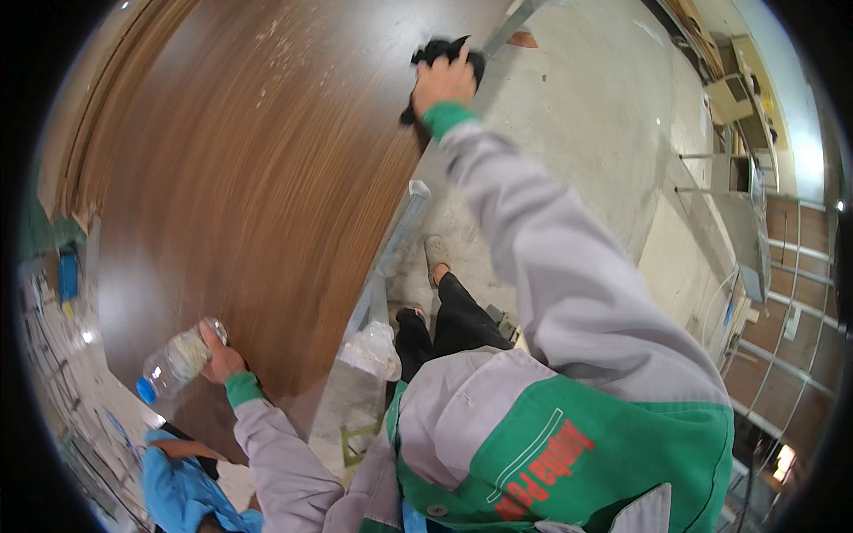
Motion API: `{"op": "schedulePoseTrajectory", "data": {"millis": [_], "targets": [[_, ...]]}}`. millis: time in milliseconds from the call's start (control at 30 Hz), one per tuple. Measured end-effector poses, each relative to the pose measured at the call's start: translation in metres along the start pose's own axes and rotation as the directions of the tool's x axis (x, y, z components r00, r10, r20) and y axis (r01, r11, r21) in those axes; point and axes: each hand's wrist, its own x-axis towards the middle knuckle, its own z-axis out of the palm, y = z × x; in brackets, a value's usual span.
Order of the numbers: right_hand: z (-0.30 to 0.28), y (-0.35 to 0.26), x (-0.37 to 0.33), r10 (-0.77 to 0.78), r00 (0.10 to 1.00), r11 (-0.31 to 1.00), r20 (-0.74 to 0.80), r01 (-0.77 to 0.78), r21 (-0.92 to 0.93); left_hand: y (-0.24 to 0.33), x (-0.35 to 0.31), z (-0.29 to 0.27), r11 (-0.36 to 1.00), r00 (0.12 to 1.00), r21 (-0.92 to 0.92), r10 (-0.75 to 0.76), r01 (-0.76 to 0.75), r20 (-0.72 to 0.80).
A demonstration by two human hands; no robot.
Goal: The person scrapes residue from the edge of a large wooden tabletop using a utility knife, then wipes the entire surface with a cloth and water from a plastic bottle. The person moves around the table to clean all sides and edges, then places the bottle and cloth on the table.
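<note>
A large brown wood-grain panel (240, 222) lies flat before me, with pale specks scattered over its far part. My right hand (446, 82) reaches to the panel's far right edge and presses a crumpled black cloth (434, 51) against it, fingers closed over the fabric. At the near left, my left hand (220, 355) grips a clear plastic bottle (182, 357) with a blue cap. The bottle is tilted over the panel, its cap toward the near left. Whether it touches the surface I cannot tell.
A metal frame bar (402, 218) runs along the panel's right side, and a clear plastic bag (373, 351) hangs beside it. More boards (84, 115) stand at the far left. Someone in blue clothing (191, 489) is at the lower left. Metal racks (786, 293) stand at right.
</note>
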Motion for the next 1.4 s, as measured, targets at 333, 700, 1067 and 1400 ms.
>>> {"op": "schedulePoseTrajectory", "data": {"millis": [333, 700, 1067, 1400], "targets": [[-0.014, -0.031, -0.041, 0.454, 0.849, 0.288, 0.269, -0.426, 0.858, 0.0, 0.004, -0.035, 0.97, 0.998, 0.241, 0.023, -0.011, -0.05], [-0.006, -0.039, -0.104, 0.401, 0.812, 0.008, 0.424, -0.466, 0.884, 0.109, -0.053, 0.18, 0.867, 0.934, 0.449, 0.049, -0.217, 0.355], [-0.003, -0.028, -0.121, 0.267, 0.908, 0.263, 0.324, -0.392, 0.882, 0.062, -0.002, 0.209, 0.822, 0.702, 0.06, 0.443, -0.566, 0.558], [0.04, 0.105, 0.195, 0.468, 0.832, 0.235, 0.297, -0.441, 0.866, 0.1, -0.019, 0.229, 0.74, 0.634, 0.077, 0.512, -0.668, 0.579]]}}
